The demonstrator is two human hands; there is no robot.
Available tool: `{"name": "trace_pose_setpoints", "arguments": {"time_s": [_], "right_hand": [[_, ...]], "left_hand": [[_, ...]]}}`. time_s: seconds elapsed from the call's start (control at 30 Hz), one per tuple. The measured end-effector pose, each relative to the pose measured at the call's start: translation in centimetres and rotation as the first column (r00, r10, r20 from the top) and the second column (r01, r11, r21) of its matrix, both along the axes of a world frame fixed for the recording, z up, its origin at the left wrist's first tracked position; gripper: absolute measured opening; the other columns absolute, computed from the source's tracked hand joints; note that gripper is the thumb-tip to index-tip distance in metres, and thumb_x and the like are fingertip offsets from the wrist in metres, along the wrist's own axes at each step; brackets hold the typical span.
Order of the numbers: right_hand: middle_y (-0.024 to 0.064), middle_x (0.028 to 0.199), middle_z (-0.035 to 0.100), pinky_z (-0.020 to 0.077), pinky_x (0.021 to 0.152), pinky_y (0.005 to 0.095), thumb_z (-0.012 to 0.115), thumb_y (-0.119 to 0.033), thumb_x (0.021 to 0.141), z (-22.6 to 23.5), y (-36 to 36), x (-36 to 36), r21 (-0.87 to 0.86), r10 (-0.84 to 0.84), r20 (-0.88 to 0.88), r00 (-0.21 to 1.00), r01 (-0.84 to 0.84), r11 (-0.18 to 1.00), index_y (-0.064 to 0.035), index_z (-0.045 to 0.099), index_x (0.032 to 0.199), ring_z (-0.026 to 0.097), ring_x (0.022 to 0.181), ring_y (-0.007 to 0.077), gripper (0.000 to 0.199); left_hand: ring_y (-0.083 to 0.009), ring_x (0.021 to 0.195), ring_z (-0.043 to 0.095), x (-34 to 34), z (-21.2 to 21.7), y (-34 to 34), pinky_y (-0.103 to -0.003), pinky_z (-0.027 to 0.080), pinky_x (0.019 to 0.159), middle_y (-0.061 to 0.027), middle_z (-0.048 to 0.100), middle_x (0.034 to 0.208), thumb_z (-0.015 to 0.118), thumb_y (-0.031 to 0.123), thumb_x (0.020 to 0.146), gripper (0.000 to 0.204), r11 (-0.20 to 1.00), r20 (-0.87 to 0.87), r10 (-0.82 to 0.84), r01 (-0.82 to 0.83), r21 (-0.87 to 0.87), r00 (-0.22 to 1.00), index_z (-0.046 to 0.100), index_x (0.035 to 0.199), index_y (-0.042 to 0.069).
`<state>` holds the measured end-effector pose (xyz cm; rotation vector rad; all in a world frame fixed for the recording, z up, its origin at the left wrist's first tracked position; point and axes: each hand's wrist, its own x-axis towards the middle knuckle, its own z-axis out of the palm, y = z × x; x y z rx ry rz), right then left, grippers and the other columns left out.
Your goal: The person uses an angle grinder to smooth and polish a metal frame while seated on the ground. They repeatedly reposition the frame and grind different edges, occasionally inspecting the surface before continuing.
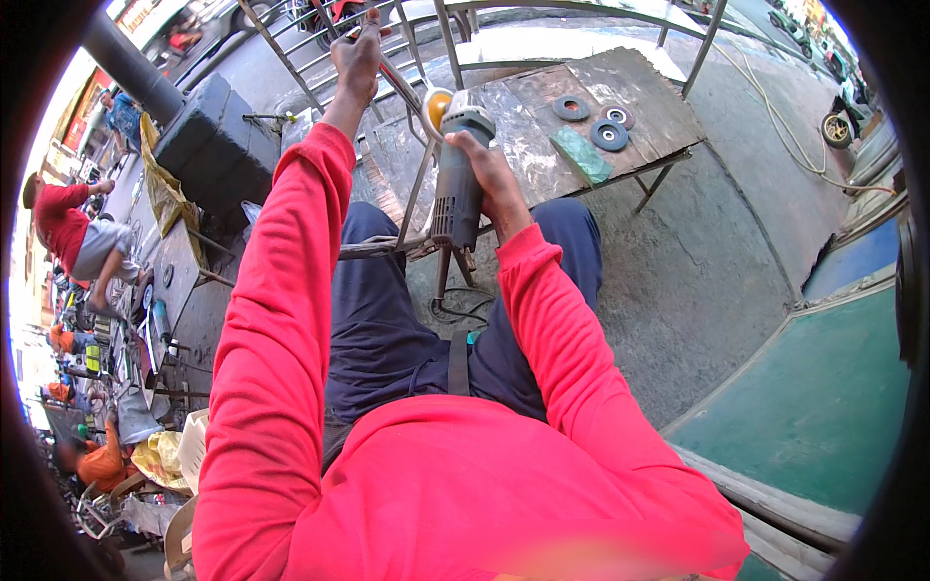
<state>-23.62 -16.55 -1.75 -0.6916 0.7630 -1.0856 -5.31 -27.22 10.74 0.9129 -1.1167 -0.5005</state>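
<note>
My right hand (494, 184) is wrapped round the dark body of an angle grinder (453, 198), held upright in front of my knees. Its head points away from me, and a yellow-orange disc (439, 108) shows at the head's left side. That disc is against or very near a bent metal tube frame (410, 97); contact cannot be made out. Farther off, at the upper left, my left hand (356, 66) is closed round the frame's upper end. Lower bars of the frame (366, 251) reach down beside my left knee.
A worn wooden table (523, 102) carries several grinding discs (609, 136) and a green box (581, 157). Metal railings (572, 64) stand behind it. Left are a dark block (218, 145) and a person in red (73, 228). A cable (465, 312) lies below.
</note>
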Motion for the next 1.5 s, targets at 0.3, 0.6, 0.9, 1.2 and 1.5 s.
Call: {"name": "trace_pose_setpoints", "arguments": {"time_s": [0.3, 0.6, 0.9, 1.2, 1.5], "right_hand": [[0.0046, 0.072, 0.057, 0.0484, 0.048, 0.0309, 0.072, -0.037, 0.075, 1.4, 0.4, 0.3, -0.110, 0.045, -0.023, 0.999, -0.047, 0.993, 0.0009, 0.059, 0.098, 0.057, 0.052, 0.0166, 0.046], [0.0064, 0.073, 0.059, 0.0491, 0.049, 0.0313, 0.073, -0.033, 0.074, 1.6, 1.7, 0.9, 0.022, -0.070, -0.051, 0.996, 0.072, 0.997, 0.0042, 0.061, 0.096, 0.059, 0.054, 0.0167, 0.045], [0.0061, 0.074, 0.059, 0.0514, 0.048, 0.0332, 0.075, -0.031, 0.074, 1.5, 2.1, 1.1, 0.118, -0.101, -0.048, 0.994, 0.106, 0.987, 0.0048, 0.062, 0.092, 0.059, 0.054, 0.0163, 0.042], [0.0057, 0.069, 0.059, 0.0485, 0.047, 0.0326, 0.077, -0.028, 0.071, 2.0, 2.1, 2.1, -0.052, -0.148, 0.049, 0.988, 0.150, 0.987, 0.0035, 0.063, 0.083, 0.056, 0.049, 0.0154, 0.037], [0.0054, 0.072, 0.059, 0.0486, 0.049, 0.0303, 0.073, -0.031, 0.076, 3.5, 2.2, 0.7, -0.172, 0.002, -0.009, 1.000, -0.003, 0.985, 0.0035, 0.063, 0.090, 0.058, 0.054, 0.0152, 0.039]], "left_hand": [[-0.0083, 0.067, 0.056, 0.2, -0.3, 0.0, -0.026, 0.041, 0.062, -0.0039, 0.066, 0.073, 0.069, 0.039, 0.088, 0.036, 0.999, 0.055, -0.038, 0.037, 0.026, 0.998, 0.071, 0.085, 0.003], [-0.0098, 0.072, 0.057, 0.3, 0.2, 0.4, -0.028, 0.044, 0.069, -0.0066, 0.068, 0.079, 0.070, 0.042, 0.087, 0.042, 0.991, 0.067, 0.092, -0.098, 0.090, 0.993, 0.070, 0.084, 0.000], [-0.0095, 0.063, 0.044, 0.7, 0.4, 0.4, -0.027, 0.035, 0.063, -0.0021, 0.059, 0.070, 0.068, 0.051, 0.086, 0.050, 0.993, 0.076, 0.081, -0.087, 0.074, 0.994, 0.057, 0.065, 0.007], [-0.0122, 0.078, 0.057, 2.0, -0.5, -0.9, -0.027, 0.040, 0.073, -0.0054, 0.063, 0.074, 0.068, 0.052, 0.085, 0.050, 0.992, 0.119, 0.056, -0.068, 0.103, 0.991, 0.060, 0.068, 0.006], [-0.0071, 0.056, 0.042, 1.3, -1.3, -0.8, -0.028, 0.033, 0.048, 0.0012, 0.052, 0.066, 0.061, 0.048, 0.092, 0.045, 0.988, 0.137, 0.014, -0.034, 0.151, 0.991, 0.069, 0.099, 0.004]]}}
